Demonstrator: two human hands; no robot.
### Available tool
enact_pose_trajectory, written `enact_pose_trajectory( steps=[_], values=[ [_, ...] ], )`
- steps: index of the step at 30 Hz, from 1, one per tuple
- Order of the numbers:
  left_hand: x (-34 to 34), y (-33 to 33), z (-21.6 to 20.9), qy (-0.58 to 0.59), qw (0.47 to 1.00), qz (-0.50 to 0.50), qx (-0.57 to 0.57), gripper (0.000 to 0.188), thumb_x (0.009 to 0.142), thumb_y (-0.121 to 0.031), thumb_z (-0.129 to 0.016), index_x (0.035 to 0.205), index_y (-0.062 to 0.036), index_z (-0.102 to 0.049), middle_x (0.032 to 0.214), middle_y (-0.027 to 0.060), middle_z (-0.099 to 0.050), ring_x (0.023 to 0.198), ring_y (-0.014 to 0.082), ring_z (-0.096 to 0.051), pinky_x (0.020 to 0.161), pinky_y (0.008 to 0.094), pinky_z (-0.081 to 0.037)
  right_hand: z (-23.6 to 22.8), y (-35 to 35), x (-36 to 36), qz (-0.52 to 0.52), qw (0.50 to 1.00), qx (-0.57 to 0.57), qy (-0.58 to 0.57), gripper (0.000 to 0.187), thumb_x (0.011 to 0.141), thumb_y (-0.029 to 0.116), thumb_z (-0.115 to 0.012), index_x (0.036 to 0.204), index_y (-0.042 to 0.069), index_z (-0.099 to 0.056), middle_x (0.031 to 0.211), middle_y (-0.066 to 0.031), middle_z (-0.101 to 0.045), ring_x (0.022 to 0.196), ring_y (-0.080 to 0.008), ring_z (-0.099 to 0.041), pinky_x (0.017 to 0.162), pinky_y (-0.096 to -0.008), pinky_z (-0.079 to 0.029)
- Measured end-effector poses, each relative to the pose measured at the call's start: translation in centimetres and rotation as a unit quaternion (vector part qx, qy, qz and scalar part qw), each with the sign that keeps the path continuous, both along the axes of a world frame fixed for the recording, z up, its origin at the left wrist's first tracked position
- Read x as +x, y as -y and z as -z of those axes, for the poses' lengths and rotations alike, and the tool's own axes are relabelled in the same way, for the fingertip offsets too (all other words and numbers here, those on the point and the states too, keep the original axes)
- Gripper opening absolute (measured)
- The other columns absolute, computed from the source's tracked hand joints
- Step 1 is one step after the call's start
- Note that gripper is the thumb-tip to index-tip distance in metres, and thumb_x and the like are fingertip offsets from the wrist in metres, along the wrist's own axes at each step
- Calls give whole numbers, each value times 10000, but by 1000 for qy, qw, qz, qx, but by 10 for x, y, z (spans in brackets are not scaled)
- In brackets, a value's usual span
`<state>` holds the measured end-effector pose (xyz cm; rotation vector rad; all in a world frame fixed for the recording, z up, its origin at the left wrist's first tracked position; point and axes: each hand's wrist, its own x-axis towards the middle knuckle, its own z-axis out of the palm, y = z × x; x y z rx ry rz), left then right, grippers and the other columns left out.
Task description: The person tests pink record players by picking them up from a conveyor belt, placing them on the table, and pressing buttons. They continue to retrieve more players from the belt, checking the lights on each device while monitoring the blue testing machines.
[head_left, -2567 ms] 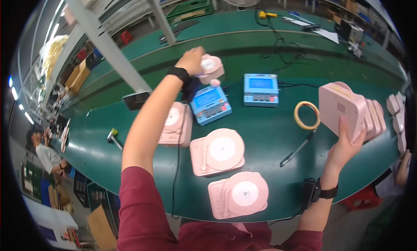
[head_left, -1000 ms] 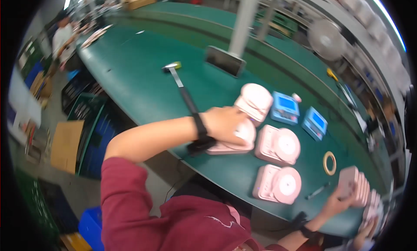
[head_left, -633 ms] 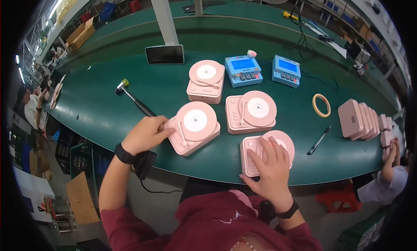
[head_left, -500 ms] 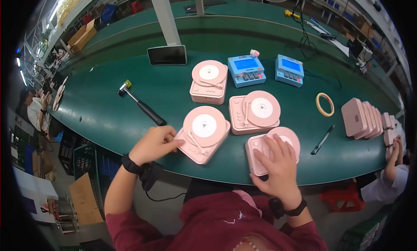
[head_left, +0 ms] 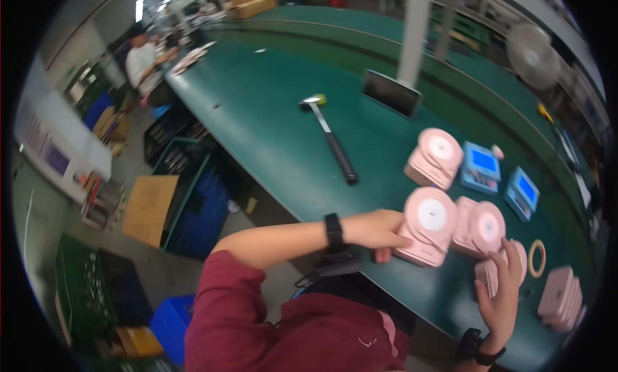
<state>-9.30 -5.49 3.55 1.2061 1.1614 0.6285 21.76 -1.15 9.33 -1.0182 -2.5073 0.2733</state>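
Observation:
My left hand (head_left: 380, 232) grips the near left corner of a pink mini record player (head_left: 427, 227), its thumb on top and fingers at the edge. On another pink record player (head_left: 487, 276), at the near right, rests my right hand (head_left: 502, 285), open with fingers spread over the top; it partly hides this player. Two more players stand close by: one behind (head_left: 434, 158) and one between my hands (head_left: 479, 227). Each has a round disc with a white centre. The picture is blurred.
A hammer (head_left: 331, 140) lies left of the players, with a propped phone (head_left: 391, 94) behind. Two blue devices with screens (head_left: 480, 168) (head_left: 522, 193), a tape roll (head_left: 537, 258) and stacked pink parts (head_left: 561, 298) are to the right. Crates (head_left: 187, 198) stand on the floor; a person (head_left: 145, 66) sits far left.
The view has swung left and tilted, so the players and tools appear further right. My left hand stays at the same player's corner, and my right hand stays on the near right player.

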Motion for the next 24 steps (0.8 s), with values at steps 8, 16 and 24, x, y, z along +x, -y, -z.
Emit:
enact_pose_trajectory(
  steps=[8,16,24],
  values=[
    [-4,15,7,-52,997,-55,18,384,955,-315,-584,1086,36,-501,810,87,-634,581,146,-641,492,256,-506,29,-34,-67,-119,992,18,30,657,721,199,-763,1315,49,-524,1447,-190,-418,1362,-394,-350,1106,-454,-293],
    [1,2,-3,-96,994,-46,11,379,932,-316,-616,1044,35,-524,705,68,-630,546,142,-629,482,260,-494,44,-53,-51,-85,996,8,-21,534,705,243,-783,1173,34,-633,1317,-156,-565,1297,-355,-454,1050,-480,-352],
    [4,5,-6,-108,993,-50,-3,379,929,-308,-624,1067,32,-527,661,66,-625,538,136,-629,482,250,-486,49,-50,-43,-104,993,12,-45,444,687,226,-802,1054,20,-660,1252,-122,-610,1260,-333,-499,1039,-496,-363]
  ],
)
